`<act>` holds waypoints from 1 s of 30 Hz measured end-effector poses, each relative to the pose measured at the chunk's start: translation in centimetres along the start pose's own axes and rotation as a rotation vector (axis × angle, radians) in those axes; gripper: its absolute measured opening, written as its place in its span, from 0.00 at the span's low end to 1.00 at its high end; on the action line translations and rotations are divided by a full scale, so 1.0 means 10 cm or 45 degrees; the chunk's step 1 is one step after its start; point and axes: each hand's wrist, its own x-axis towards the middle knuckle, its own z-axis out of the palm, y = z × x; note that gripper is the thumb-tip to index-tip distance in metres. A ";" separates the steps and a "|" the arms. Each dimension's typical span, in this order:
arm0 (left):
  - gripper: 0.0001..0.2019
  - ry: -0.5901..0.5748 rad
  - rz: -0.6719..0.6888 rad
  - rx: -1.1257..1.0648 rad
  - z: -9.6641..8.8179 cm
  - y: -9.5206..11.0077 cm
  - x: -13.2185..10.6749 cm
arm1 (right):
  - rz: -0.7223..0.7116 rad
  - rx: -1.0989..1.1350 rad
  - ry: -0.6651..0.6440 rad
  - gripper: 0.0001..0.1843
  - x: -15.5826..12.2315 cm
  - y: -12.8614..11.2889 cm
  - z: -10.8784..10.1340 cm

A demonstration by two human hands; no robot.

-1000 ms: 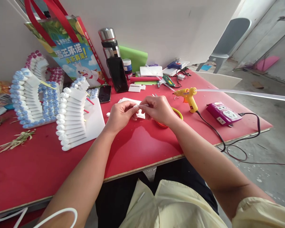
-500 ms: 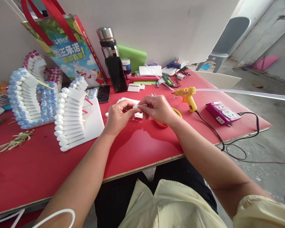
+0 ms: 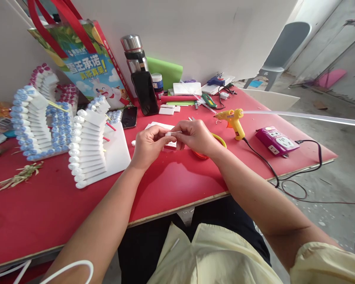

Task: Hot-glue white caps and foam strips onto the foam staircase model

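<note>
My left hand and my right hand meet above the middle of the red table. Both pinch a small white rolled piece, thin at its right end; its material is too small to tell. White sheets lie beneath the fingers, partly covered by them. Close to my right wrist are scissors with red and yellow handles, partly hidden. Left of my hands, a fan of white rolled-end strips stands on a white board.
A yellow glue gun and a purple power strip with cords are at right. Behind stand a phone, a steel flask and a printed bag. Blue-tipped strip models stand at left.
My fingers have shifted slightly around the white piece, and it has turned a little. Both hands stay in nearly the same place. Nothing else has visibly moved.
</note>
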 end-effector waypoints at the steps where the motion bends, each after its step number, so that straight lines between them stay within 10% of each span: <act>1: 0.15 0.001 -0.006 0.003 0.00 0.00 0.00 | 0.010 -0.016 0.012 0.07 0.00 0.01 0.01; 9: 0.13 -0.100 -0.003 -0.019 0.00 0.01 0.05 | 0.165 0.107 0.117 0.16 0.05 0.04 0.02; 16: 0.14 -0.300 -0.576 -0.868 -0.03 -0.04 0.10 | 0.327 0.559 0.264 0.31 0.09 -0.03 -0.07; 30: 0.04 -0.482 -1.054 -1.446 -0.07 -0.04 0.10 | 0.223 0.621 0.034 0.08 0.07 -0.01 -0.06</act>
